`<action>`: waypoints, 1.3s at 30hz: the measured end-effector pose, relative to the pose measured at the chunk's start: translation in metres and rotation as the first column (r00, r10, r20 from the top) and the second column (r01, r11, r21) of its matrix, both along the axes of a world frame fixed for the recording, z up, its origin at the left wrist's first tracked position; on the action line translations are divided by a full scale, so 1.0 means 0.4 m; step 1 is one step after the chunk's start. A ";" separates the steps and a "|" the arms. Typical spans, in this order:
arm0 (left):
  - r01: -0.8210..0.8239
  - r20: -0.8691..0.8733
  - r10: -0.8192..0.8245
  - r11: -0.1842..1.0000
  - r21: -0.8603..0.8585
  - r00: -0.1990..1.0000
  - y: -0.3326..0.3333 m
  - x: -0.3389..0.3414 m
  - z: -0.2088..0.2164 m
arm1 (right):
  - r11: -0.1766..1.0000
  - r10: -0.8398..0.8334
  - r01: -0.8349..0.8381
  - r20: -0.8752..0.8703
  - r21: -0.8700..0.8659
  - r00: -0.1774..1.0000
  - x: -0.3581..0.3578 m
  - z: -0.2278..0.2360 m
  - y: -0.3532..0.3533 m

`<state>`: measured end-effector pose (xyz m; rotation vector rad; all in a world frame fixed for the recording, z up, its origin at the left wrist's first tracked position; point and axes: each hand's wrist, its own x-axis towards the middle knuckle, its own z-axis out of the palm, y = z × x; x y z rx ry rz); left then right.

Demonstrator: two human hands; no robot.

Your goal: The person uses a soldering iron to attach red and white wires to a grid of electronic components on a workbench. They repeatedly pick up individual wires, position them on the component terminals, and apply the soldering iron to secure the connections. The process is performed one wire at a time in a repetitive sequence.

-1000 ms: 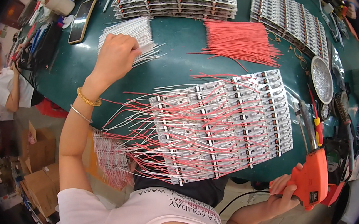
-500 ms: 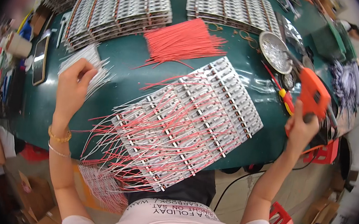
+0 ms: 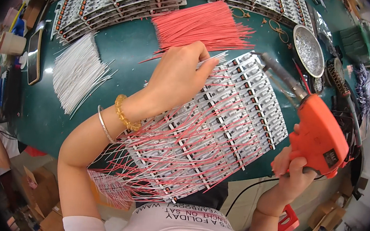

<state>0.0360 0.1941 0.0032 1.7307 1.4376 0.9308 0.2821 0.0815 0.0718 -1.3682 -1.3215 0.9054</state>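
Observation:
My left hand (image 3: 178, 74) is closed in a pinch on a few white wires (image 3: 220, 56), over the far edge of a panel of small circuit boards (image 3: 266, 97). Red and white wires (image 3: 181, 146) stick out across much of that panel and hang off its near left side. My right hand (image 3: 294, 167) grips an orange soldering gun (image 3: 321, 130) by its handle, fingers wrapped round it. The gun's metal nozzle (image 3: 284, 76) points toward the panel's far right corner, close to the wire ends.
Beyond the panel lie a pile of red wires (image 3: 203, 25) and, left, white wires (image 3: 79, 73). Stacked board panels (image 3: 125, 1) stand at the back. A metal dish (image 3: 309, 52) of silvery bits sits right. A phone (image 3: 34, 57) lies far left. A black cable (image 3: 250, 185) hangs near my right arm.
My left hand has moved right from the white wire pile to the panel's far edge, with white wires in it. The soldering gun has swung so its nozzle is nearer the panel.

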 end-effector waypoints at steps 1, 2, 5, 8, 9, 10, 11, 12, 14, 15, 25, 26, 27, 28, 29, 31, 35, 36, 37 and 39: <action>0.000 0.004 0.000 1.000 -0.016 1.000 0.004 0.006 -0.008 | 0.999 -0.006 0.004 -0.063 -0.034 0.998 0.002 -0.009 -0.006; -0.008 0.004 0.008 1.000 -0.013 1.000 0.005 0.009 -0.012 | 0.998 -0.014 0.005 -0.127 -0.068 0.992 0.003 -0.018 -0.014; -0.031 0.013 0.030 0.999 0.009 0.999 -0.006 0.015 -0.013 | 0.985 -0.040 0.011 -0.161 -0.174 0.986 0.006 -0.030 -0.012; -0.047 0.021 0.045 0.996 0.077 0.999 -0.010 0.019 -0.022 | 0.972 -0.033 -0.002 -0.145 -0.236 0.989 0.013 -0.035 -0.007; -0.051 0.016 0.049 0.993 0.109 0.999 -0.010 0.021 -0.026 | 0.974 -0.036 0.004 -0.138 -0.228 0.990 0.015 -0.040 -0.006; -0.056 0.011 0.055 0.988 0.144 0.998 -0.010 0.022 -0.028 | 0.976 -0.038 0.008 -0.131 -0.218 0.991 0.016 -0.043 -0.005; -0.059 0.008 0.058 0.987 0.150 0.998 -0.010 0.023 -0.031 | 0.975 -0.051 0.020 -0.135 -0.221 0.990 0.013 -0.043 -0.004; -0.061 0.005 0.061 0.986 0.156 0.998 -0.011 0.023 -0.034 | 0.974 -0.065 0.033 -0.138 -0.224 0.988 0.006 -0.041 -0.004; -0.061 0.000 0.061 0.985 0.163 0.998 -0.011 0.023 -0.033 | 0.969 -0.085 0.049 -0.139 -0.244 0.987 0.003 -0.036 -0.004; -0.058 -0.001 0.059 0.985 0.163 0.998 -0.010 0.023 -0.032 | 0.963 -0.091 0.053 -0.136 -0.263 0.986 0.004 -0.035 -0.005; -0.050 -0.004 0.052 0.983 0.177 0.999 -0.010 0.025 -0.031 | 0.977 -0.144 0.129 -0.077 -0.172 0.987 0.016 -0.064 -0.040; -0.051 -0.003 0.052 0.984 0.170 0.999 -0.010 0.025 -0.031 | 0.977 -0.145 0.133 -0.060 -0.168 0.988 0.017 -0.066 -0.042; -0.051 -0.002 0.052 0.985 0.162 0.999 -0.010 0.025 -0.031 | 0.977 -0.146 0.138 -0.043 -0.164 0.988 0.018 -0.067 -0.043; -0.052 -0.001 0.052 0.986 0.155 0.999 -0.011 0.024 -0.031 | 0.974 -0.141 0.133 -0.034 -0.181 0.989 0.016 -0.064 -0.043; -0.052 -0.002 0.053 0.986 0.159 0.999 -0.011 0.023 -0.032 | 0.972 -0.136 0.128 -0.026 -0.198 0.990 0.015 -0.061 -0.043; -0.053 -0.002 0.054 0.985 0.164 0.999 -0.011 0.022 -0.033 | 0.963 -0.114 0.106 -0.017 -0.249 0.993 0.009 -0.046 -0.041; -0.047 -0.004 0.048 0.983 0.176 0.999 -0.010 0.025 -0.035 | 0.961 -0.109 0.114 0.033 -0.252 0.993 0.016 -0.052 -0.046; -0.044 -0.003 0.045 0.984 0.173 0.999 -0.010 0.026 -0.034 | 0.953 -0.128 0.133 0.036 -0.271 0.991 0.009 -0.047 -0.047; -0.043 -0.006 0.045 0.984 0.171 0.999 -0.010 0.025 -0.034 | 0.952 -0.131 0.137 0.039 -0.274 0.991 0.006 -0.048 -0.047; -0.051 -0.018 0.056 0.982 0.182 0.998 -0.012 0.026 -0.035 | 0.956 -0.128 0.137 0.050 -0.261 0.990 0.005 -0.055 -0.050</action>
